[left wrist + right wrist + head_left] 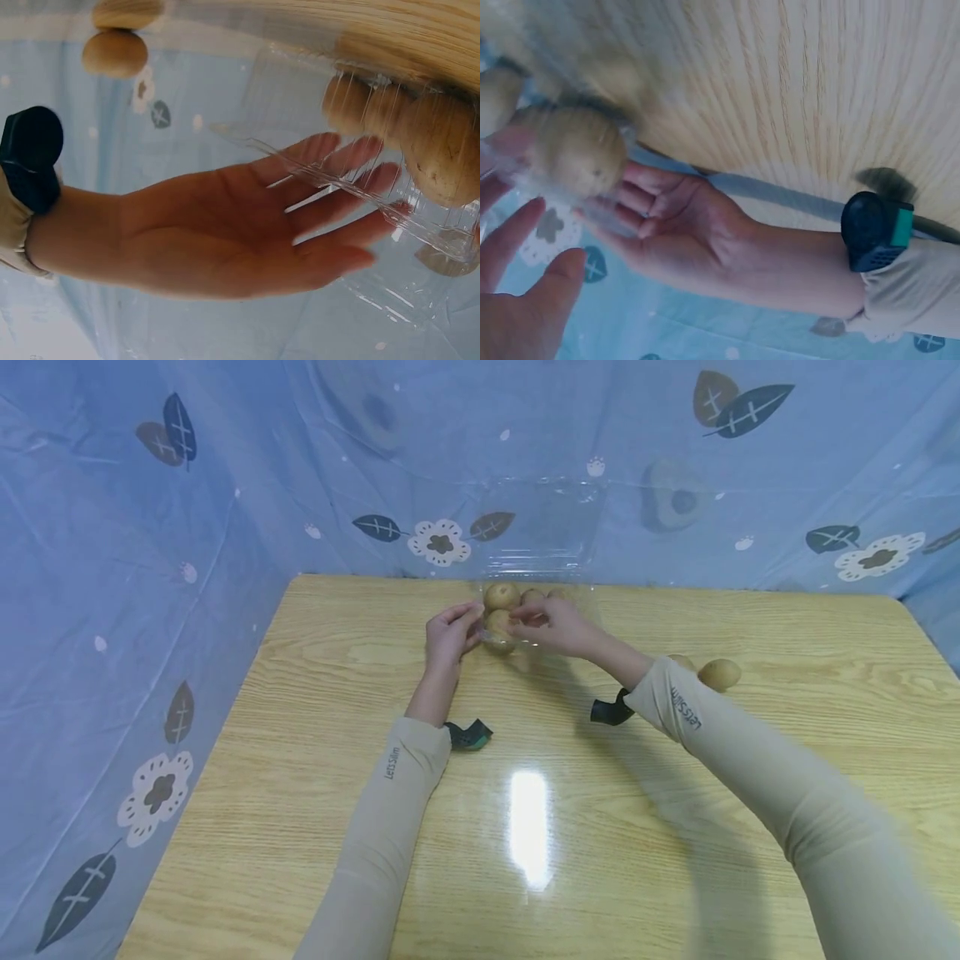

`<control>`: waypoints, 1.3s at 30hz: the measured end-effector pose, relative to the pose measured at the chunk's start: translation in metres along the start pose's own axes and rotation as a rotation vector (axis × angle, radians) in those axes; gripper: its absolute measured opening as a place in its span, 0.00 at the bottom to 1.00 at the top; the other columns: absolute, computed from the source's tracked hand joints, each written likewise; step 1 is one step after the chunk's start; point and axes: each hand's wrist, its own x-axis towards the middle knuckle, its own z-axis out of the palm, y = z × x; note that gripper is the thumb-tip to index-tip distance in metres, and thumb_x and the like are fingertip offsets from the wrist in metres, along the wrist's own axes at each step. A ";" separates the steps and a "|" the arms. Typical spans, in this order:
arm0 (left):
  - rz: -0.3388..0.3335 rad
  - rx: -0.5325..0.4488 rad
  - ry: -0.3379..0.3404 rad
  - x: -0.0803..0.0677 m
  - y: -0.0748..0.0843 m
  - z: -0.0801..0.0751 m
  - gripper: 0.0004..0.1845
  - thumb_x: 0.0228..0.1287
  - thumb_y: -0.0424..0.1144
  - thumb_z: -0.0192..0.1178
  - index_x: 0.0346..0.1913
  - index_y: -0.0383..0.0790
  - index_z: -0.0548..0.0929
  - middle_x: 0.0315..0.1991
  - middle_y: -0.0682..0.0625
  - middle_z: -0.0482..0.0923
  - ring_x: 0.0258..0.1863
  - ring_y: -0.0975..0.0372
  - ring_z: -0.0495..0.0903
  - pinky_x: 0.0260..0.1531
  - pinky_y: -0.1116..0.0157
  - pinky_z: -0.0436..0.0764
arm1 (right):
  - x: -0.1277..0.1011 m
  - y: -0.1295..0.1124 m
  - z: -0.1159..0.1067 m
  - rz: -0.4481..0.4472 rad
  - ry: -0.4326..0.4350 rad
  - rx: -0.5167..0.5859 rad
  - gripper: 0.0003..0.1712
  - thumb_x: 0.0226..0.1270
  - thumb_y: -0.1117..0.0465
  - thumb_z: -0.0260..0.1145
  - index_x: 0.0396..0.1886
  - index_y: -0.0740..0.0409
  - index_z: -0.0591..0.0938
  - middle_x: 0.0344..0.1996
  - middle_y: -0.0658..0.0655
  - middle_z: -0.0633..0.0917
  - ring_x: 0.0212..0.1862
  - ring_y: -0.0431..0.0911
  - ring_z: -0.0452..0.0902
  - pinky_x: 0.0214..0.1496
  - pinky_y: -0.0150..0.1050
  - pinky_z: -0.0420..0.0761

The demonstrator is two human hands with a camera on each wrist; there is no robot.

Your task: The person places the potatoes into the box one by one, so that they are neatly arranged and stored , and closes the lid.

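I saw both hands at the clear plastic clamshell box point(536, 539) near the far edge of the pale wooden bench point(300, 760). The left hand point(448, 635) rested against the box's left side with relaxed, released fingers, I think to steady it. The right hand point(558, 625) reached over the box; its grip I could not tell. Small round brown potatoes point(501, 595) lay inside the box, and two more potatoes point(718, 673) lay on the bench, well to the right of it. Blue flowered sheeting point(150, 527) hung behind the box.
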 end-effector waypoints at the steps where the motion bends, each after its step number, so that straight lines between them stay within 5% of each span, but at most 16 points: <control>1: 0.002 0.004 -0.002 0.000 0.000 0.000 0.13 0.53 0.38 0.66 0.42 0.38 0.83 0.36 0.51 0.80 0.32 0.66 0.79 0.31 0.72 0.83 | -0.003 0.000 -0.002 -0.012 -0.010 0.004 0.23 0.63 0.58 0.61 0.53 0.68 0.75 0.48 0.66 0.77 0.50 0.58 0.76 0.52 0.48 0.78; 11: 0.012 0.000 -0.008 -0.002 0.001 0.000 0.12 0.54 0.36 0.65 0.41 0.38 0.83 0.38 0.50 0.80 0.36 0.64 0.80 0.35 0.70 0.83 | -0.035 0.012 -0.033 0.008 -0.008 0.009 0.22 0.61 0.57 0.63 0.53 0.64 0.76 0.50 0.63 0.78 0.49 0.53 0.76 0.48 0.46 0.80; 24: 0.017 0.003 -0.004 -0.002 0.000 -0.001 0.12 0.54 0.36 0.65 0.42 0.38 0.83 0.38 0.51 0.79 0.36 0.64 0.80 0.35 0.70 0.83 | -0.078 0.032 -0.073 0.029 -0.068 -0.155 0.07 0.61 0.56 0.63 0.34 0.53 0.81 0.33 0.51 0.83 0.40 0.46 0.77 0.42 0.40 0.78; 39: 0.023 -0.022 -0.011 -0.002 0.000 -0.001 0.12 0.53 0.36 0.65 0.42 0.36 0.83 0.35 0.51 0.79 0.35 0.63 0.80 0.33 0.71 0.83 | -0.134 0.064 -0.087 0.118 -0.040 -0.249 0.09 0.61 0.58 0.63 0.38 0.57 0.80 0.36 0.54 0.81 0.42 0.49 0.76 0.38 0.36 0.80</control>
